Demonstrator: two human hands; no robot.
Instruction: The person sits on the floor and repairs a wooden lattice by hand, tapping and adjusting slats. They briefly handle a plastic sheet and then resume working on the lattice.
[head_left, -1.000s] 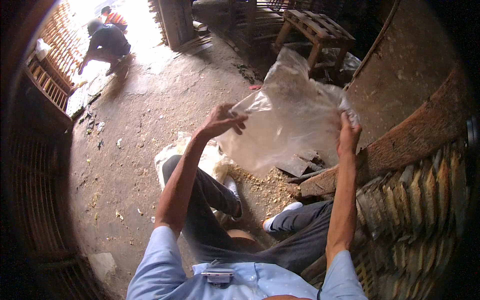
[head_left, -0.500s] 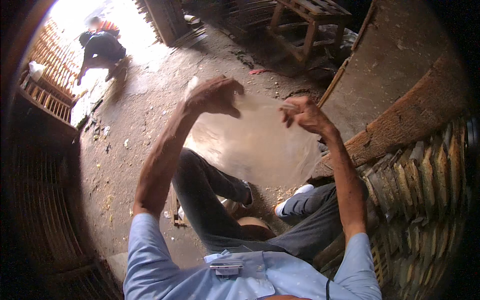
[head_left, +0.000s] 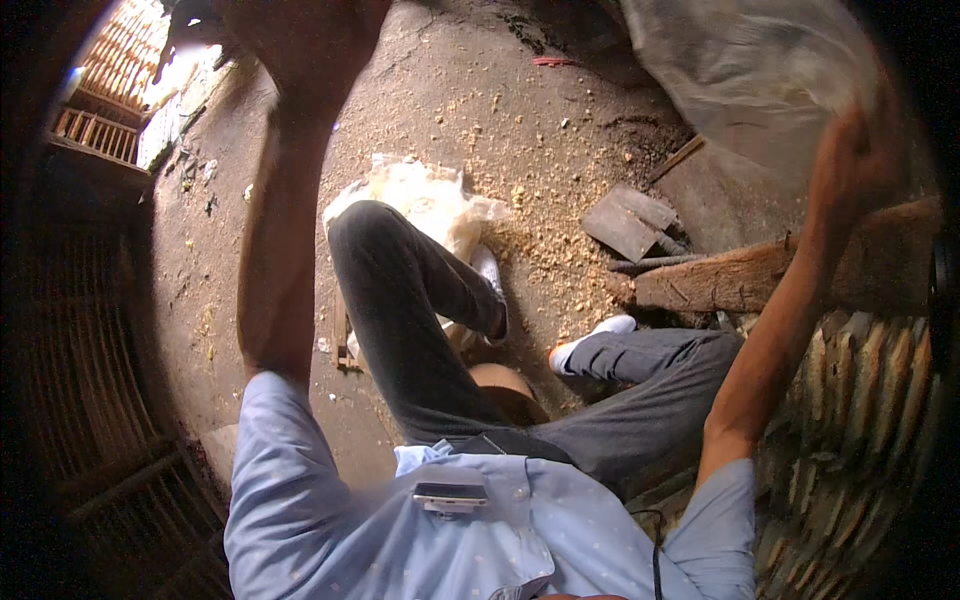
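My right hand (head_left: 856,155) is raised at the upper right, its fingers closed on a thin, see-through plastic bag (head_left: 745,85). The bag spreads out to the left of that hand and runs past the upper edge of the picture; motion blurs it. My left hand (head_left: 308,45) is lifted at the top left, close to the camera. Its fingers lie beyond the picture's edge, so their hold is hidden. On the floor beside my left knee lies crumpled whitish plastic (head_left: 425,195), partly behind the leg.
Yellowish crumbs (head_left: 545,240) are strewn over the floor. Flat grey pieces (head_left: 628,220) lie by a thick wooden beam (head_left: 715,278) on the right. Stacked slabs (head_left: 860,400) stand at the lower right. A slatted wooden structure (head_left: 95,135) is at the far left.
Both hands have moved up and apart, the left toward the top edge, the right to the upper right. The plastic bag has swung away rightward with my right hand, uncovering the floor and whitish plastic.
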